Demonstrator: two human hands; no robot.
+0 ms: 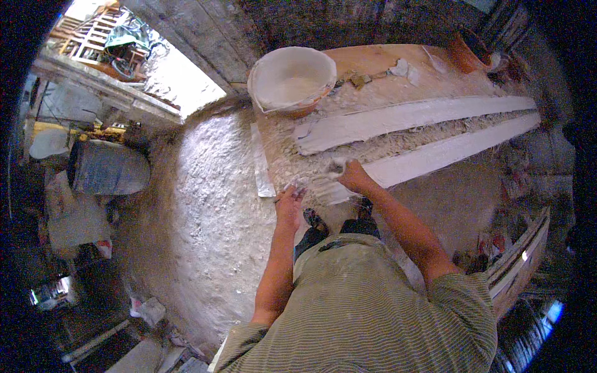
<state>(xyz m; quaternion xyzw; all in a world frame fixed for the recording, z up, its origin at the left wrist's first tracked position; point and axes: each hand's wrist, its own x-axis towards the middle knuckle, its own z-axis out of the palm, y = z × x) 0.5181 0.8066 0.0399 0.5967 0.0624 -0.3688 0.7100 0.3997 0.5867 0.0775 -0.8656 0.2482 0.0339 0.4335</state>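
Observation:
My right hand [354, 176] is closed at the near left end of a long white plaster-like strip [435, 147]. A small greyish-white clump shows at its fingers, too blurred to name. My left hand [290, 199] is just off the table's left corner, its whitened fingers loosely apart and nothing plain in them. Between the hands, ridged white material [329, 188] lies at the table edge. Behind it runs a second long white strip [398, 120], parallel to the first, with dusty crumbs and fibres in the gap.
A wide tub [254, 84] coated in white stands at the table's back left corner. An orange bucket [466, 53] and scraps sit along the far side of the wooden tabletop [367, 57]. A dark blue barrel [115, 168] stands left, across the rough, whitened floor [211, 248].

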